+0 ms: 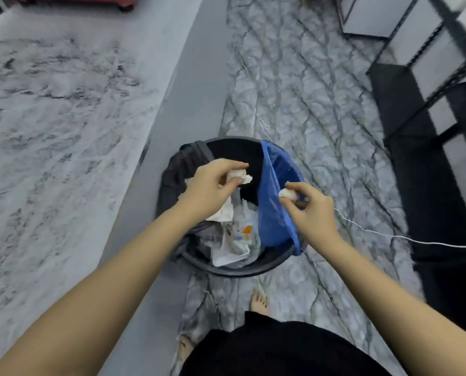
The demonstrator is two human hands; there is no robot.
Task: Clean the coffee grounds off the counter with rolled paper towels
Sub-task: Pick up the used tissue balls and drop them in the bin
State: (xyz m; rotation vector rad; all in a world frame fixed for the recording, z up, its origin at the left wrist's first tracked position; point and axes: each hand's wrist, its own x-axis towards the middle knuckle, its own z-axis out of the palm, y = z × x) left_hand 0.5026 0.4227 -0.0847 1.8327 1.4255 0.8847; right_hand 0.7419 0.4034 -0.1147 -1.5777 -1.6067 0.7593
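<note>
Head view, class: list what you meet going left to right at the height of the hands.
Counter → left hand holding crumpled paper towel → blue bag → right hand pinching paper wad → marbled floor → black shelf frame.

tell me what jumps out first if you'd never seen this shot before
Two bare hands meet over a black trash bin on the marble floor: the left hand grips a crumpled paper towel, the right hand pinches a smaller wad. A bright blue bag hangs inside the bin's right side, with papers and scraps below. The grey counter runs along the left.
</note>
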